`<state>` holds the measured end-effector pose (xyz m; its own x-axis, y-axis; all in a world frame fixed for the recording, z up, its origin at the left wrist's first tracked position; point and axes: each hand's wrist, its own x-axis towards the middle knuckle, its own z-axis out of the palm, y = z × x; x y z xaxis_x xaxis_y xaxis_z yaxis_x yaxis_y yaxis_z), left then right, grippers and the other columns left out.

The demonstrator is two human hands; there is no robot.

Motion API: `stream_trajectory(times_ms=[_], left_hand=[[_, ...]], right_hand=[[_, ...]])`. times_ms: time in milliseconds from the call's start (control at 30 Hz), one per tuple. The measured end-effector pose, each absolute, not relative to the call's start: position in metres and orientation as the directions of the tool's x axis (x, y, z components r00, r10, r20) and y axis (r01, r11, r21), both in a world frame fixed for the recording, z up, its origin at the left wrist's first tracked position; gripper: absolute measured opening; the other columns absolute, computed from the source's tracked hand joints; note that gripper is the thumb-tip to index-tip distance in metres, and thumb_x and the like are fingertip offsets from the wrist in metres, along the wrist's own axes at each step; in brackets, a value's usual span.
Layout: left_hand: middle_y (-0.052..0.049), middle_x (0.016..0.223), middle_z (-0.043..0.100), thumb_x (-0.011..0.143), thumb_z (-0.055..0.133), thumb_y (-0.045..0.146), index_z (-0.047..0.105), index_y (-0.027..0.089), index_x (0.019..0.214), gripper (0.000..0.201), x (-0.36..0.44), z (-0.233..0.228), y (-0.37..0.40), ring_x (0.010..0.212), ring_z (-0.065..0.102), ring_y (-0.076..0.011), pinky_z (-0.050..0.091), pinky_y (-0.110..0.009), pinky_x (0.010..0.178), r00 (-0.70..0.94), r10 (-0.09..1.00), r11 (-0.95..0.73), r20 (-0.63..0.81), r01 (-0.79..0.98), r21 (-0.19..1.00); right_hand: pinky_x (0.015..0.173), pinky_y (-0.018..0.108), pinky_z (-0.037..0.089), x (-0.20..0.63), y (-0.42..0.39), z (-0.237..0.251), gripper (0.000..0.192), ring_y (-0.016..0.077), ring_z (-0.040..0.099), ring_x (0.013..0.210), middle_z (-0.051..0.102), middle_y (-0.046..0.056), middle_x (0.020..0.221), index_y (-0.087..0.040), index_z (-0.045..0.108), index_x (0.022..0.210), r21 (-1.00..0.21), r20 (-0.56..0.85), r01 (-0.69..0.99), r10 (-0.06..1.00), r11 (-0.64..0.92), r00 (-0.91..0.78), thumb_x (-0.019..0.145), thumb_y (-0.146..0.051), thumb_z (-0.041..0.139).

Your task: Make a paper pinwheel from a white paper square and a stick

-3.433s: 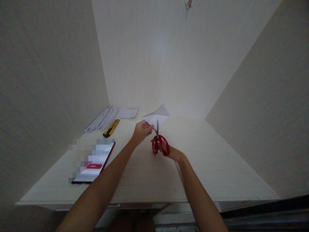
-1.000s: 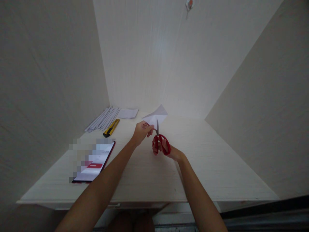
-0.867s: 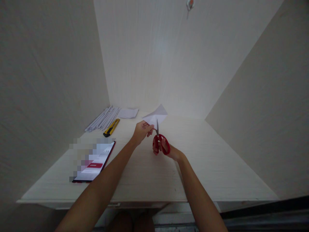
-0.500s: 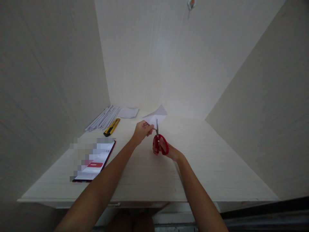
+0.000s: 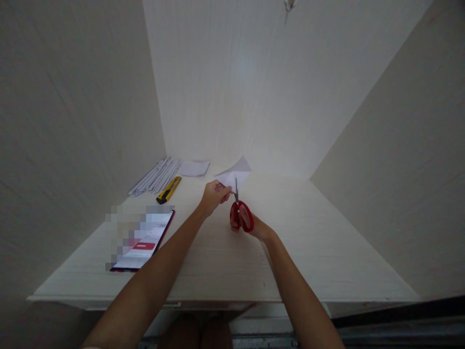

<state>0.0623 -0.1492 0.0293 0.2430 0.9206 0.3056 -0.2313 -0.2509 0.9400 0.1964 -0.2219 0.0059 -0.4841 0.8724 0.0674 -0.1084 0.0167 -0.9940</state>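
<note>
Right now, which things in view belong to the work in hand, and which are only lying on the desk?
In use:
white paper, held by the left hand
red-handled scissors, in the right hand

Lying on the desk:
yellow cutter
row of narrow papers
flat paper stack
lit-screen device

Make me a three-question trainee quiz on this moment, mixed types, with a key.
1. Which hand holds the red-handled scissors?
2. True or false: the yellow cutter lies farther from the person than the lit screen.
3. What do the fingers of the left hand hold? (a) a pen (b) white paper (c) the yellow cutter

Key: 1. the right hand; 2. true; 3. b.
</note>
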Motion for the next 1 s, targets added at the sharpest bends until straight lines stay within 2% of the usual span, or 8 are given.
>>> stream_trajectory(times_ms=[367, 1000], left_hand=[[0.003, 0.041, 0.047, 0.063, 0.06, 0.024, 0.053, 0.01, 0.058, 0.016, 0.062, 0.0335, -0.152, 0.035, 0.038, -0.004, 0.023, -0.017, 0.033, 0.222, 0.945, -0.193, 0.24, -0.213, 0.958], [0.003, 0.042, 0.049, 0.063, 0.06, 0.021, 0.053, 0.01, 0.059, 0.014, 0.0622, 0.0315, -0.1493, 0.034, 0.038, -0.0037, 0.022, -0.017, 0.033, 0.219, 0.951, -0.172, 0.217, -0.207, 0.963]], right_hand=[[0.047, 0.022, 0.03, 0.1945, -0.2225, 0.0064, 0.041, 0.0075, 0.034, 0.048, 0.036, -0.004, 0.057, -0.019, 0.039, 0.075, -0.997, 0.065, -0.069, 0.894, 0.038, -0.443, 0.08, -0.058, 0.027], [0.046, 0.022, 0.029, 0.1916, -0.2243, 0.0083, 0.04, 0.007, 0.033, 0.046, 0.037, -0.004, 0.055, -0.019, 0.038, 0.073, -0.998, 0.028, -0.065, 0.902, 0.0, -0.431, 0.08, -0.057, 0.028]])
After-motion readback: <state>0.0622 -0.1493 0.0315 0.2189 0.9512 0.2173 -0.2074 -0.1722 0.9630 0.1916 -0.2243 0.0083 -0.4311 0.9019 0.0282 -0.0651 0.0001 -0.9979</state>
